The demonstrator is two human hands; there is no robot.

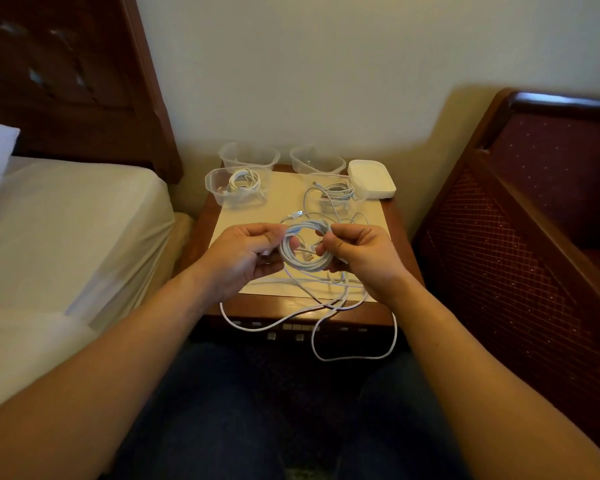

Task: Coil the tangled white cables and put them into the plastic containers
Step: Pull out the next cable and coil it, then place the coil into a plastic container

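Fingers of the right hand, curled inward: I log them pinching the right side of a coil of white cable held at centre frame. Left hand opposite, its fingers curled round the coil's left side, thumb on top. Both hands sit above the near half of the nightstand.

Item, loose cable: slack strands drop from the coil, cross the table's near edge just below centre and hang down in loops over the front. One plug end lies on the tabletop just above the hands.

Item, front-left container, clear plastic, left of centre in the upper middle: I see a coiled white cable inside it.

Item, front-right container, clear plastic: holds a second bundle of cable, with one strand trailing out toward the hands.

Items, two further clear containers, back-left container and back-right container, against the wall; I cannot tell their contents.

Item, white lid stack, just right of the front-right container.

Surroundings: bed at left of frame, dark wooden seat at right, forearms and dark trousers along the bottom.
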